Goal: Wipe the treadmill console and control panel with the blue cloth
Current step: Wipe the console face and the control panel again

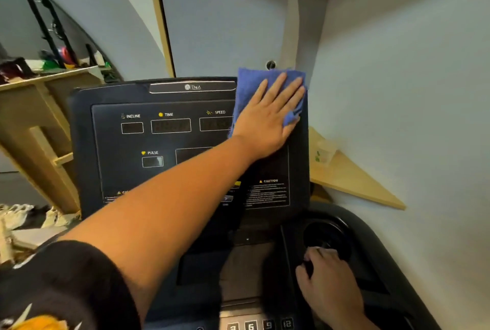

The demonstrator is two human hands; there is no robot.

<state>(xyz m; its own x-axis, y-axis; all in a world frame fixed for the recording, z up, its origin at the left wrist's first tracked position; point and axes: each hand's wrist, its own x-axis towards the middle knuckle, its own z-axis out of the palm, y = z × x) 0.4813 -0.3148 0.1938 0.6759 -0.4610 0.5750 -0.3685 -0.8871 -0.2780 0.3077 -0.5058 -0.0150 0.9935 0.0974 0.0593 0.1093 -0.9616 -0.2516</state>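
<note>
The dark treadmill console (127, 176) stands upright in front of me, its display panel labelled INCLINE, TIME, SPEED and PULSE. My left hand (267, 117) reaches across it with straight, spread fingers and presses the blue cloth (249, 83) flat against the console's upper right corner. The cloth sticks out above and to the right of the hand. Lower down, my right hand (326, 279) rests on the lower control panel (246, 271) beside the round cup holder (326, 234), its fingers curled over a raised edge there. Number buttons (259, 324) show at the bottom.
A pale wall runs close along the right, with a triangular wooden corner shelf (352, 178) behind the console. At left stands a wooden shelf unit (34, 107) with cluttered items on top and shoes (16, 215) on the floor.
</note>
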